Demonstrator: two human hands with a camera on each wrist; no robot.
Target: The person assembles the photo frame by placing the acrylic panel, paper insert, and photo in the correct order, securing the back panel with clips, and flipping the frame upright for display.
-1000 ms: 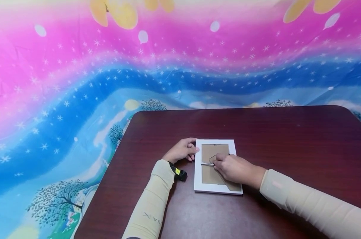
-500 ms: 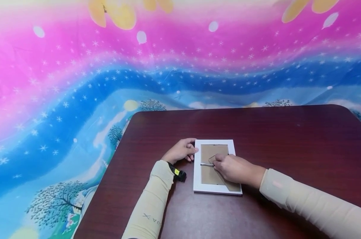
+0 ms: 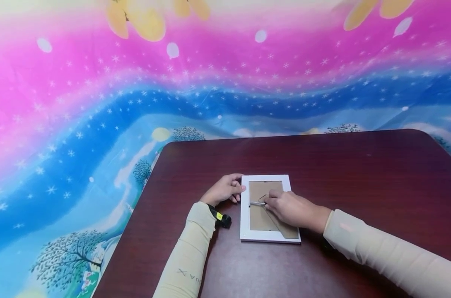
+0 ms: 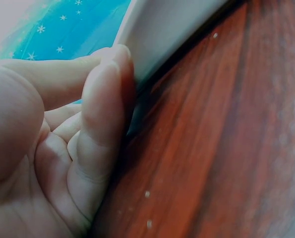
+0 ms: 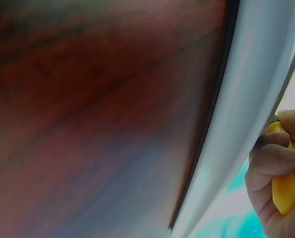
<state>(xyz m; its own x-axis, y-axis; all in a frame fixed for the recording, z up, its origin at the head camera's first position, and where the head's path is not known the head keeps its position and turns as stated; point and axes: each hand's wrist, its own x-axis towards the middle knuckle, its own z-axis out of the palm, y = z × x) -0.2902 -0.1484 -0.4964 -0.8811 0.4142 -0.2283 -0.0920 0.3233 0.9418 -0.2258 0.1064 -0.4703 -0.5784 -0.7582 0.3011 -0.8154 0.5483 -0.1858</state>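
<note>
A white picture frame lies face down on the table, its brown backing board showing. At its upper left edge my left hand grips the border between thumb and fingers; the left wrist view shows the fingertips against the white frame edge. My right hand holds a screwdriver, its metal shaft reaching to the left inner edge of the backing. In the right wrist view the curled fingers wrap its yellow handle. The brown stand flap is partly hidden under this hand.
The dark red wooden table has rounded far corners. Behind it hangs a pink and blue printed cloth. A black strap with a yellow mark is on the left wrist.
The head view has shifted slightly, so the frame appears a little further left. Both hands keep nearly the same hold and place on the frame and screwdriver.
</note>
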